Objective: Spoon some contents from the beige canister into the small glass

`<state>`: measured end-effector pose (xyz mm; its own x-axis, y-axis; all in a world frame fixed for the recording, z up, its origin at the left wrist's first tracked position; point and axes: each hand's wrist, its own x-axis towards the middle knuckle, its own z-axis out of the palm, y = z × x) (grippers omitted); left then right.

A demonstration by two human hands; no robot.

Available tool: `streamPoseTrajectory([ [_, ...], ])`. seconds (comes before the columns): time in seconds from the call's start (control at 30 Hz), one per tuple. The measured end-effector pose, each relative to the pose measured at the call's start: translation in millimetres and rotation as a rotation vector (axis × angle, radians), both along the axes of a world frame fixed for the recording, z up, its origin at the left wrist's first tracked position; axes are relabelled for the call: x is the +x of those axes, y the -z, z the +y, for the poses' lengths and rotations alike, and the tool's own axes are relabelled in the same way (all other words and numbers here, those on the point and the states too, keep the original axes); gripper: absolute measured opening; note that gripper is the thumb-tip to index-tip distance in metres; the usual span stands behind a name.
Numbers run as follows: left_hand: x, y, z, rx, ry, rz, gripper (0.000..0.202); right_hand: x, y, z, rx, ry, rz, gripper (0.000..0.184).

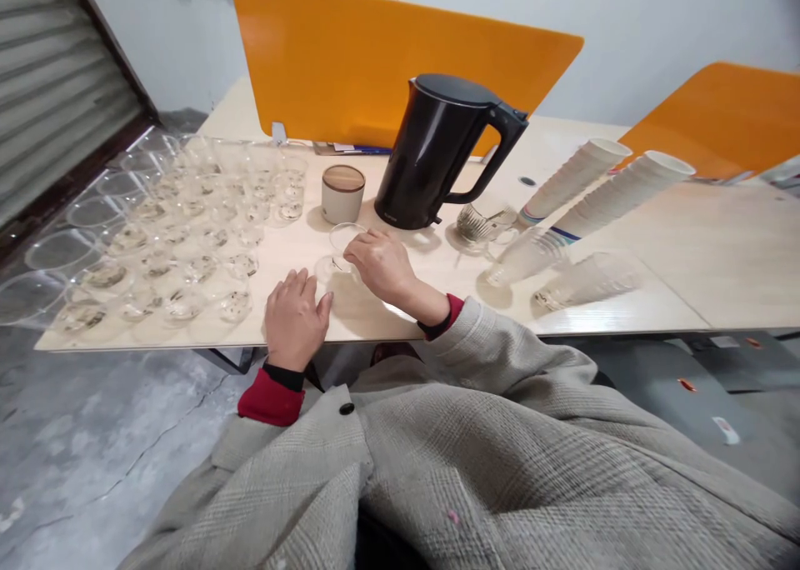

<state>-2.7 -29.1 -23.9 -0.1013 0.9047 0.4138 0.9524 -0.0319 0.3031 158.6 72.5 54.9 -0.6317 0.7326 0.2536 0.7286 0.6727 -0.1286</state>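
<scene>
My left hand (296, 318) lies flat near the front edge of the table, fingers stretched out and holding nothing. Just to its right stands a clear plastic cup (333, 267) with a few dark bits at its bottom. Over the cup's right side, my right hand (382, 263) has its fingers drawn together; their tips are hidden, so what they pinch cannot be made out. Behind the cup is a pale canister (342, 201) with a wooden lid. Many clear cups (206, 212) holding dark, leaf-like bits stand in rows to the left.
A black electric kettle (431, 153) stands behind my right hand. To the right are a glass jug (484, 222) with a dark strainer-like piece, stacked paper cups (575, 174) and stacked clear cups (587, 282) lying tilted. An orange divider (350, 53) rises along the back of the table (675, 262).
</scene>
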Motion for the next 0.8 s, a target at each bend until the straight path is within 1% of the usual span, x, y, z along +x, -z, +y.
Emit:
streamPoseTrajectory([
  [0.07, 0.2, -0.3, -0.2, 0.0, 0.001, 0.0, 0.044, 1.8, 1.6, -0.8, -0.007, -0.015, 0.023, 0.023],
  [0.13, 0.3, -0.1, -0.3, 0.006, 0.001, 0.006, 0.044, 6.7, 2.0, 0.6, 0.013, -0.048, 0.092, 0.022],
  [0.2, 0.1, 1.0, -0.2, 0.016, 0.006, 0.013, 0.043, 15.0, 0.0, 8.0, 0.069, -0.061, 0.204, 0.031],
  [0.3, -0.7, 3.3, 0.2, 0.04, 0.008, 0.017, 0.042, 28.4, -6.2, 35.7, 0.151, 0.008, 0.373, 0.043],
  [0.4, -1.5, 4.7, 0.4, 0.054, 0.004, 0.018, 0.043, 30.7, -9.2, 78.6, 0.134, 0.109, 0.463, 0.059],
  [0.5, -1.9, 4.3, 0.1, 0.047, 0.005, 0.016, 0.044, 15.6, -3.3, 119.5, 0.039, 0.142, 0.488, 0.079],
  [0.57, -1.8, 3.5, -0.3, 0.04, 0.004, 0.015, 0.045, -0.3, 3.5, 138.3, -0.032, 0.152, 0.483, 0.09],
  [0.7, -0.8, 1.9, -1.2, 0.024, -0.001, 0.027, 0.045, -28.8, 15.5, 156.0, -0.157, 0.185, 0.504, 0.107],
  [0.8, 0.1, 0.8, -1.9, 0.019, -0.009, 0.048, 0.046, -40.1, 21.7, 161.5, -0.218, 0.203, 0.534, 0.115],
])
